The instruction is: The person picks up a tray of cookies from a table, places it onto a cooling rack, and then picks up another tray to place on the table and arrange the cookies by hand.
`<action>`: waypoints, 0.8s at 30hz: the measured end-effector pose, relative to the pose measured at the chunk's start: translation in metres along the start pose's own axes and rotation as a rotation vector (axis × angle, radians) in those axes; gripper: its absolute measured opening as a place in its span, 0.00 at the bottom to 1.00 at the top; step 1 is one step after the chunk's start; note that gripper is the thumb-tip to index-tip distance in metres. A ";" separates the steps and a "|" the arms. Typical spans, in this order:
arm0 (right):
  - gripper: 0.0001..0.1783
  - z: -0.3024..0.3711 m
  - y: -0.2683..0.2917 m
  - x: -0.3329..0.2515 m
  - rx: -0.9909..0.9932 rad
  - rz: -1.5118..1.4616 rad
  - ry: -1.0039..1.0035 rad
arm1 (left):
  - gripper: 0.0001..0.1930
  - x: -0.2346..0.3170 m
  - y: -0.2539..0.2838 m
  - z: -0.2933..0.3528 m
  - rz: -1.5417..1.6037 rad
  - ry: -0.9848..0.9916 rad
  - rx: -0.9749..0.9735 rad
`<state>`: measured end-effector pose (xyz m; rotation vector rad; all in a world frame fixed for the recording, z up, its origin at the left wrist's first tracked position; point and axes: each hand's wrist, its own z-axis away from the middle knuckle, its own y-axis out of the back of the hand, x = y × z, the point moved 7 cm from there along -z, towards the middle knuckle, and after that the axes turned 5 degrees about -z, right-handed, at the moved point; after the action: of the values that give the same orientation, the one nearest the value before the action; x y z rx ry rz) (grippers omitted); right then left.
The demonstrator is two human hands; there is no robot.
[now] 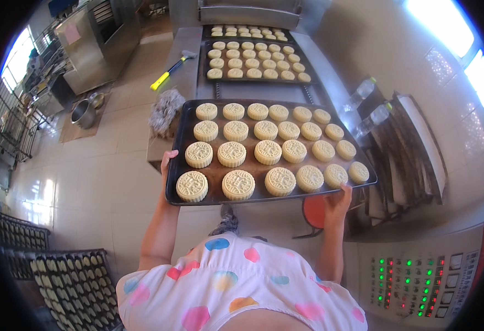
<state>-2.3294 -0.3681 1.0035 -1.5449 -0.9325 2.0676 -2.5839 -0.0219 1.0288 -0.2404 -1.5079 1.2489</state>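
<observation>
A dark baking tray is held out in front of me, with several rows of round, pale mooncakes with pressed patterns standing on it. My left hand grips its left side near the front corner; most of those fingers are hidden underneath. At the near edge, toward the right corner, my right hand has hold of the same tray. Beyond it, a second tray of mooncakes rests on a metal conveyor-like bed, and another tray lies behind that one.
A yellow-handled scraper and a grey rag bundle lie on the left ledge. Plastic bottles and leaning boards line the right. Below are a red stool, a lit control panel and racked mooncake trays.
</observation>
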 end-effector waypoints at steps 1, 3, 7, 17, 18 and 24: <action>0.17 0.004 0.003 0.000 0.011 0.026 0.009 | 0.28 -0.001 0.000 -0.001 0.041 -0.020 -0.030; 0.16 0.010 0.003 -0.003 0.044 0.055 0.008 | 0.28 0.002 -0.001 -0.002 0.037 0.000 -0.049; 0.19 0.012 0.008 0.002 -0.014 0.055 -0.066 | 0.28 0.005 -0.007 0.005 0.040 0.052 -0.017; 0.16 -0.001 0.047 0.026 0.170 0.108 -0.285 | 0.20 0.012 0.052 -0.014 -0.306 0.070 0.204; 0.13 0.003 0.042 0.027 0.199 0.122 -0.320 | 0.19 0.020 0.055 -0.019 -0.456 0.041 0.224; 0.10 -0.003 0.058 0.051 0.141 0.009 -0.477 | 0.26 0.006 0.054 -0.029 -0.745 0.062 0.473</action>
<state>-2.3384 -0.3746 0.9271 -1.0015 -0.9073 2.5033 -2.5874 0.0213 0.9849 0.5469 -1.0460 0.9268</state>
